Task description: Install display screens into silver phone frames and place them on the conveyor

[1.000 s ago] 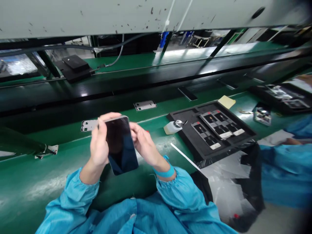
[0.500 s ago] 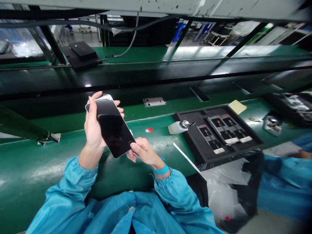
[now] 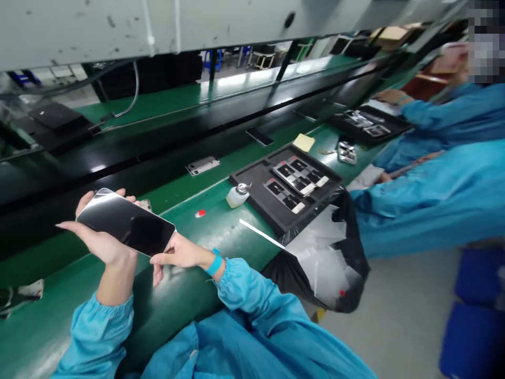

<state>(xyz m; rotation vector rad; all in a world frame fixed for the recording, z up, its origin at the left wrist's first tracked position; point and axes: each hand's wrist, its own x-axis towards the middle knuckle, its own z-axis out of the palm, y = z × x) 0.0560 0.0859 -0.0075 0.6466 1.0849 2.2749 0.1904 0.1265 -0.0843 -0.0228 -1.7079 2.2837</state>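
Loosely, your left hand [image 3: 104, 239] cradles a glossy black, pale-rimmed rectangular slab [image 3: 128, 225] above a shiny green bench [image 3: 181, 295], thumb splayed off the face, fingers curled beyond the far edge. The slab looks light and stiff, its polished face likely slippery and prone to scratches or cracks; the pale rims appear the safest hold. Behind it, a silvery flat plate [image 3: 145, 204] peeks out, mostly hidden. Your right hand [image 3: 177, 255] pinches the slab's near right corner between thumb and fingers. Farther right, a small red-and-white piece [image 3: 200, 213] lies on the green surface, then a translucent white bottle with a metal top [image 3: 236, 197], just beside a black foam tray [image 3: 258, 208]. A thin white strip [image 3: 258, 232] slants below the bottle, leaving you room on its left; past the tray, a co-worker's blue sleeve [image 3: 426, 195] limits wide swings.
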